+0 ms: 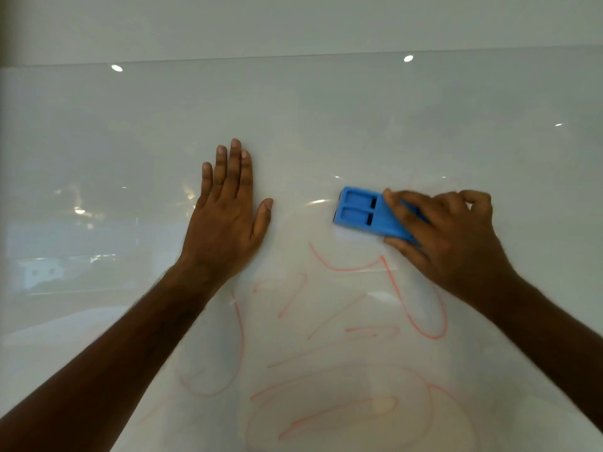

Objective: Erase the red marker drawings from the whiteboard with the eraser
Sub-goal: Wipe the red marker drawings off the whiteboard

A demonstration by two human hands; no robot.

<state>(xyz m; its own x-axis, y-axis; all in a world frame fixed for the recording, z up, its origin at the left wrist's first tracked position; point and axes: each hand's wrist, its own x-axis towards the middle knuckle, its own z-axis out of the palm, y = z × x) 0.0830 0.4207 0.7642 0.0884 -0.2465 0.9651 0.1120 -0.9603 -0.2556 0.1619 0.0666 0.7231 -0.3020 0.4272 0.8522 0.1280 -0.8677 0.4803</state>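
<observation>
The whiteboard [98, 132] fills nearly the whole view: glossy, pale, w/ ceiling lights [116, 67] reflected near its top edge and a plain wall strip above that. Red marker drawings [421, 308] cover the lower centre and lower right of the board: loops, a zigzag, long sweeping curves, some bright, some faint and smeared pink; the upper part, around and above the hands, looks wiped, w/ only a pale haze left. Both forearms come up from the bottom corners. Left hand [225, 220] lies flat on the board, fingers straight and close together, thumb out to the side, holding nothing; it reads as a brace. It sits just left of the topmost red traces and well apart from the eraser. Right hand [447, 236] pinches the blue eraser [362, 212] across its near end, thumb on the lower edge, index finger [396, 197] laid along the upper edge, other fingers curled behind. Eraser is flat on the board, long side running left-right w/ a slight tilt, its moulded recesses facing the camera, felt side down, just above the top red curve [346, 267] and not touching it. Judgement: the task is mid-wipe, top band done, most of the marks still to go, approx. a quarter through at best. Next move calls for dragging the eraser down over the curve and zigzag below w/ firm, even pressure, overlapping passes, pad kept flat so no streaks remain, and the left hand moved clear once the wiping reaches the loops near that forearm.
</observation>
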